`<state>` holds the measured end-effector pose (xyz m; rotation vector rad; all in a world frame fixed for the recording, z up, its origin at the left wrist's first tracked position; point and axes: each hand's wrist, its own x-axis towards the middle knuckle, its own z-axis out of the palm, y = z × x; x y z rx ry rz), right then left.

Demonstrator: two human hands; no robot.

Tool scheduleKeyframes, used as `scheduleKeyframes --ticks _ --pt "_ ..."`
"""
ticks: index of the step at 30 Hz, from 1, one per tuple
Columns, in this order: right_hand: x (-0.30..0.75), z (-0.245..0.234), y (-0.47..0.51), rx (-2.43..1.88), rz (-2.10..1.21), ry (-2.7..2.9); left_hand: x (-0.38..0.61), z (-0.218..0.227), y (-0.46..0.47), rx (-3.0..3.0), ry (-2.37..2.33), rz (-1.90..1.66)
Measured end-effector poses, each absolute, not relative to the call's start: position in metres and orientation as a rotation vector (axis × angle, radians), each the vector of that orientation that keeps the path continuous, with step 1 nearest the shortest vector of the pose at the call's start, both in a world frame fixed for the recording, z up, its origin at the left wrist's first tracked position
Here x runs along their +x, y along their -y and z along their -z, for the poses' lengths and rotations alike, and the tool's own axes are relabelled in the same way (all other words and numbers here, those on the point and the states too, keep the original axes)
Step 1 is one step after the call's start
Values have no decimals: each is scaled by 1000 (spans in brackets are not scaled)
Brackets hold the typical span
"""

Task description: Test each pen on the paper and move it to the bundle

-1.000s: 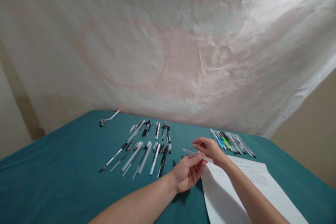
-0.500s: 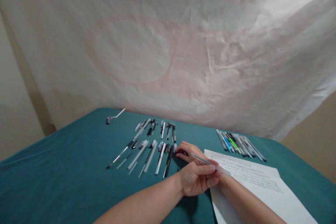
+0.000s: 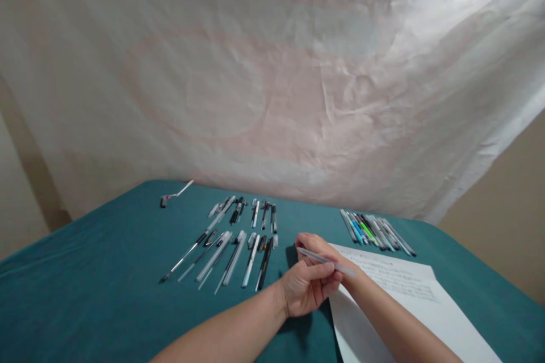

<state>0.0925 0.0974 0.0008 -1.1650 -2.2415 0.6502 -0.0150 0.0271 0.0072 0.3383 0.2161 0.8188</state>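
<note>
My left hand (image 3: 309, 289) is closed around a translucent pen barrel (image 3: 326, 262), held slanting between thumb and fingers. Beyond it, partly covered by the left hand, my right hand (image 3: 314, 244) curls its fingers low over the table; whether anything is in them is hidden. Left of the right hand lie a small clear pen cap (image 3: 275, 241) and a black pen (image 3: 264, 264). Alongside are a white pen barrel (image 3: 250, 261), clear barrels (image 3: 234, 258) and thin refills, laid in rows with caps. My right forearm crosses a sheet of handwritten paper (image 3: 395, 289).
A second row of taken-apart pens (image 3: 255, 214) lies farther back. Several pens, some green and blue, form a bundle (image 3: 374, 231) at the back right. A bent white and dark piece (image 3: 174, 195) rests at the far left of the green cloth (image 3: 106, 272). A pale sheet (image 3: 255, 96) hangs behind.
My right hand has drawn away from the small clear cap, toward the right, and its fingers are more curled. My left hand still holds the barrel. The view has shifted slightly.
</note>
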Motion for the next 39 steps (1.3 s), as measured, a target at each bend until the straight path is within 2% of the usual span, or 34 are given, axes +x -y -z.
scheduleKeyframes --ticks 7,13,18,24,39 --pt "118 -8 -96 -1151 -690 2344 -15 -3 -30 331 -241 -860" --pt "158 -37 -66 -1196 -830 2142 -12 -1 -35 327 -281 -897" --pt "176 -56 -36 -1229 -708 2145 -8 0 -41 290 -408 -979" --pt "178 -55 -28 -1290 -510 2178 -6 4 -44 273 -464 -1040" --pt "175 -51 -31 -1325 -395 2234 -4 -1 -41 327 -530 -1041"
